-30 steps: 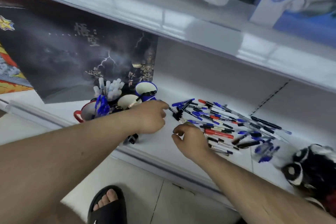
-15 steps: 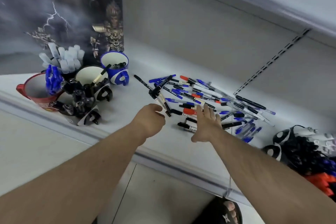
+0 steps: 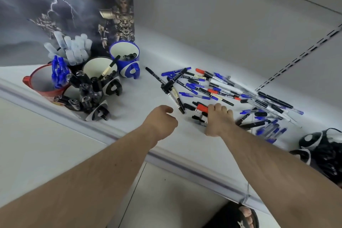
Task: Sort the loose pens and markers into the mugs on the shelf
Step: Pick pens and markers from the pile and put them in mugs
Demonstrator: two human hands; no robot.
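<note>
A pile of loose pens and markers (image 3: 212, 87), blue, black and red, lies spread on the white shelf (image 3: 129, 116). At the left stand the mugs: a red mug (image 3: 37, 87) with blue pens, a blue mug (image 3: 127, 72), a white-and-black mug (image 3: 111, 87) with a marker, a dark one holding clear-capped pens (image 3: 74, 50), and a front mug of black markers (image 3: 88, 98). My right hand (image 3: 218, 119) rests fingers-down on the near edge of the pile, its fingertips at a red-capped marker (image 3: 201, 107). My left hand (image 3: 161, 120) hovers beside it, loosely curled and holding nothing.
A dark poster (image 3: 64, 5) leans against the shelf's back wall behind the mugs. A black-and-white bag (image 3: 323, 150) sits at the right end. The shelf's front rail (image 3: 185, 166) runs under my forearms. A sandalled foot (image 3: 238, 216) is on the floor below.
My left hand came away from the mugs to the pile's near edge. My right hand opened and settled onto the markers. The view dropped closer to the shelf.
</note>
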